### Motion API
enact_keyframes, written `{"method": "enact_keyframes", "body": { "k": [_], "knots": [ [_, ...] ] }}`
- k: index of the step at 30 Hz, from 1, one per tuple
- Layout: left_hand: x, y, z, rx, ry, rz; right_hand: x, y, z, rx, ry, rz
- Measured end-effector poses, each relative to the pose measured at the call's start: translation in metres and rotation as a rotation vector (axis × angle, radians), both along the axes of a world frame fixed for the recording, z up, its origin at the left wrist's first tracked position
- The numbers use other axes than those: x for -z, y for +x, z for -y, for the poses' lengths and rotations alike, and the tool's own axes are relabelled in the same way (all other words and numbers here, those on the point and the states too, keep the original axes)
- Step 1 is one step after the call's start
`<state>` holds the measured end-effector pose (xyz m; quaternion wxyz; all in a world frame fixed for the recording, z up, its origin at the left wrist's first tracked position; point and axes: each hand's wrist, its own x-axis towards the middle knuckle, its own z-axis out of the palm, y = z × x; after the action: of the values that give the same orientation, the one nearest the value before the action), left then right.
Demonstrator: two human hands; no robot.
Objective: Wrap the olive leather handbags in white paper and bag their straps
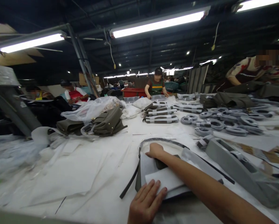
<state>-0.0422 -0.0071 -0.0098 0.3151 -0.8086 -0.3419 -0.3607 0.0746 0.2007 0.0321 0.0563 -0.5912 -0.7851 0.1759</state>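
Observation:
A dark olive handbag [138,178] lies on the white table in front of me, partly covered by a white wrapping sheet [149,166] and a folded white piece [168,180]. Its grey-wrapped handle [162,140] arches beyond it, and a dark strap [130,182] trails off its left side. My left hand [146,202] rests on the near left part of the bag, fingers stretched out over the white piece's edge. Reaching across from the right, my right hand [156,151] is closed at the bag's far edge; what its fingers grip is hidden.
A grey tape dispenser [234,168] stands right of the bag. Beyond are coiled wrapped straps [216,124], bundled straps [161,119] and another olive bag [110,121]. Paper sheets [69,174] and clear plastic [15,152] cover the left. Co-workers [156,85] are across the table.

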Motion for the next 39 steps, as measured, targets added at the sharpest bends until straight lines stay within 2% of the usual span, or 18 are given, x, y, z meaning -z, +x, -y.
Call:
{"method": "enact_keyframes", "body": {
  "k": [6, 11, 16, 20, 24, 28, 31, 37, 39],
  "knots": [
    [-0.009, -0.013, 0.001, 0.011, -0.020, -0.073, 0.008, 0.004, -0.004, 0.102, -0.224, -0.249],
    [-0.004, -0.017, 0.007, 0.013, -0.053, -0.042, 0.004, 0.015, 0.006, 0.153, -0.321, -0.649],
    [0.000, -0.013, 0.010, 0.011, -0.113, 0.019, -0.017, 0.022, 0.017, 0.142, -0.294, -1.044],
    [-0.002, -0.010, 0.011, 0.010, -0.156, 0.065, -0.034, 0.028, 0.038, 0.066, -0.261, -1.231],
    [0.000, -0.009, 0.012, 0.008, -0.180, 0.078, -0.037, 0.037, 0.074, 0.006, -0.218, -1.287],
    [0.003, -0.008, 0.014, 0.011, -0.222, 0.091, -0.035, 0.043, 0.095, 0.036, -0.157, -1.347],
    [0.002, -0.008, 0.015, 0.015, -0.247, 0.088, -0.039, 0.039, 0.084, 0.065, -0.152, -1.391],
    [-0.004, -0.007, 0.016, 0.008, -0.185, 0.077, -0.057, 0.015, 0.021, 0.144, -0.150, -1.432],
    [-0.005, -0.007, 0.016, -0.007, -0.178, 0.067, -0.064, 0.010, 0.009, 0.145, -0.138, -1.430]
  ]
}}
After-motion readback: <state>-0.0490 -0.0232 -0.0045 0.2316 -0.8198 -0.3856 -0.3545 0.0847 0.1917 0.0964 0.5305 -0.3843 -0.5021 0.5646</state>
